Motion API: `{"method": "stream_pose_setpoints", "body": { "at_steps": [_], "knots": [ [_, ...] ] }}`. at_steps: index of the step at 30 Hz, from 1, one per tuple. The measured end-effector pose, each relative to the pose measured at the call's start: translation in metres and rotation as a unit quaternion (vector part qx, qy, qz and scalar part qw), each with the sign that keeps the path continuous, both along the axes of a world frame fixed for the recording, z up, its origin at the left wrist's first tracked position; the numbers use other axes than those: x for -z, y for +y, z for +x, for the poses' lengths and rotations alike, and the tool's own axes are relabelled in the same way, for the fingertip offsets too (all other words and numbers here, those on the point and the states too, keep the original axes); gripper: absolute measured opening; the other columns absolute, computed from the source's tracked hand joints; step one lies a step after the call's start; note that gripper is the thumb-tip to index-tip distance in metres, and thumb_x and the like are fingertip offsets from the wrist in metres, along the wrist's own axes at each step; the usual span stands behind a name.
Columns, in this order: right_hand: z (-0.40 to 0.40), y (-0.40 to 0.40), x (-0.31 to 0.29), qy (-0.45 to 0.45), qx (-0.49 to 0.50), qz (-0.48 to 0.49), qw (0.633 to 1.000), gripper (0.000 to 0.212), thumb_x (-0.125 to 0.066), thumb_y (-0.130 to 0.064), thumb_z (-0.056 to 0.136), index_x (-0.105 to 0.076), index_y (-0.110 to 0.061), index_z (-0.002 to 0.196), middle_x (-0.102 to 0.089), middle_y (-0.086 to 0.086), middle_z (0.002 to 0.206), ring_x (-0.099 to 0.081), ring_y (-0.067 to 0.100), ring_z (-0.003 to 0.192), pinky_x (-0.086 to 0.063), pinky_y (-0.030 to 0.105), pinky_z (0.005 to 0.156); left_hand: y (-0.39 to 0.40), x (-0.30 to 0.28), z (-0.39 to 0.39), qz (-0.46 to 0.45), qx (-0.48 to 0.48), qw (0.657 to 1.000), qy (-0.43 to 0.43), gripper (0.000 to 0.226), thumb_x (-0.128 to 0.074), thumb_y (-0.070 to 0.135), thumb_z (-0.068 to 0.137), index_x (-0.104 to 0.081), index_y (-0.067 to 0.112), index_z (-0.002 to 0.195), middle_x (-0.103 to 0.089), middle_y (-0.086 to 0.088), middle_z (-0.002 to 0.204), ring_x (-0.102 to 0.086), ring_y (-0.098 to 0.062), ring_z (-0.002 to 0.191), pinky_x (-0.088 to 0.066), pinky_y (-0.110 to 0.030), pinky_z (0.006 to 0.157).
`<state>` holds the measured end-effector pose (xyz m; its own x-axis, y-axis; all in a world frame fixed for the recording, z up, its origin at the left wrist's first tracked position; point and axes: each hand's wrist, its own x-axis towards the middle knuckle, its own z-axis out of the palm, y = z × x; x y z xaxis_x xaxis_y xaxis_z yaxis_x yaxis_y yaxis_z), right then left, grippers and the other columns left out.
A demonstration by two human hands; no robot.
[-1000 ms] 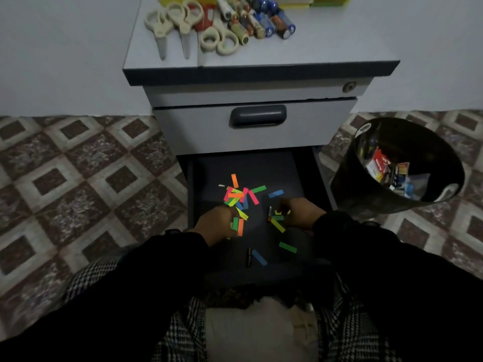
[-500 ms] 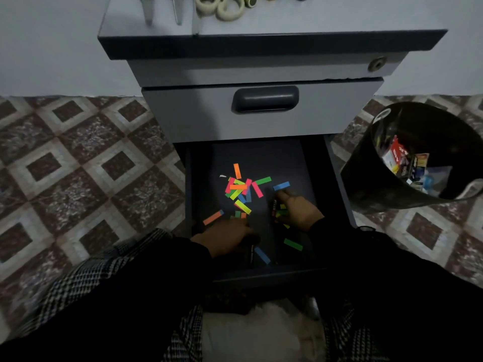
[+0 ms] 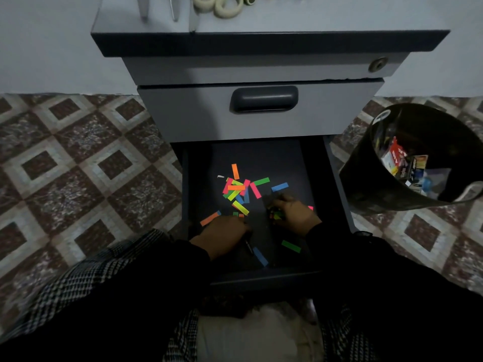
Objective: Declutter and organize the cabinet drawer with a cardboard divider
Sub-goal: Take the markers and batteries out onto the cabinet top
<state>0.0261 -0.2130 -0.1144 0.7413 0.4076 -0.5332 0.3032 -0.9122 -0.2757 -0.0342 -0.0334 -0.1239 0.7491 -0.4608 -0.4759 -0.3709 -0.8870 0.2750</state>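
Head view: the open bottom drawer (image 3: 264, 152) of a grey cabinet (image 3: 261, 69) is seen in the centre of the frame, below a closed drawer with a dark handle (image 3: 264, 98). Coloured paper strips (image 3: 236, 188) are scattered on the dark drawer floor, the thickest heap just above and left of centre, with single strips lying lower right and lower centre.

The left hand (image 3: 223, 235) is laid at the lower left of the drawer, fingers curled downward over a dark pen-like object (image 3: 248, 246); whether that object is actually gripped cannot be told. The right hand (image 3: 294, 214) is placed right of centre, its fingers curled round a small bunch of gathered strips (image 3: 276, 215).

The strips are judged to be very light, thin and limp; they lie flat, so they are likely best swept into a heap and pinched up as a bunch, or lifted at one edge by a fingernail. They could be blown or slid off easily.

A black waste bin (image 3: 366, 173) is seen at the right edge of the frame, with printed packaging inside; its writing is too small to be read. White lettering on the pen-like object is likewise unreadable. Scissor handles (image 3: 227, 7) are seen on the cabinet top at the upper edge. No cardboard divider is in view.
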Motion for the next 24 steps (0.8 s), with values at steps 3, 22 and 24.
{"method": "stream_pose_setpoints", "body": {
  "at_steps": [3,22,24],
  "knots": [
    [0.000,0.000,0.000,0.000,0.001,0.006,1.000,0.052,-0.058,-0.021,0.090,-0.040,-0.022,0.139,-0.028,0.005,0.148,-0.036,0.022,0.133,-0.035,0.034,0.109,0.002,-0.002,0.004,-0.019,-0.054,0.997,-0.049,0.033,-0.044,0.020,0.097,-0.050,0.018,0.130,-0.050,-0.006,0.129,-0.049,-0.020,0.118,-0.043,-0.032,0.097],
    [-0.002,0.003,0.009,-0.051,0.038,0.046,0.997,0.050,-0.055,-0.022,0.092,-0.041,-0.022,0.139,-0.030,0.009,0.143,-0.034,0.023,0.132,-0.029,0.027,0.110,-0.008,-0.002,-0.006,-0.029,-0.076,0.997,-0.005,0.041,-0.055,0.026,0.092,-0.049,0.017,0.132,-0.038,-0.009,0.137,-0.043,-0.024,0.122,-0.039,-0.036,0.104],
    [-0.003,0.005,0.010,-0.057,0.040,0.042,0.997,0.047,-0.051,-0.021,0.094,-0.040,-0.020,0.139,-0.029,0.009,0.144,-0.033,0.023,0.133,-0.028,0.026,0.110,-0.008,-0.002,-0.006,-0.035,-0.092,0.995,-0.016,0.040,-0.051,0.024,0.094,-0.047,0.016,0.134,-0.038,-0.010,0.137,-0.043,-0.023,0.122,-0.039,-0.035,0.104]
  ]
}}
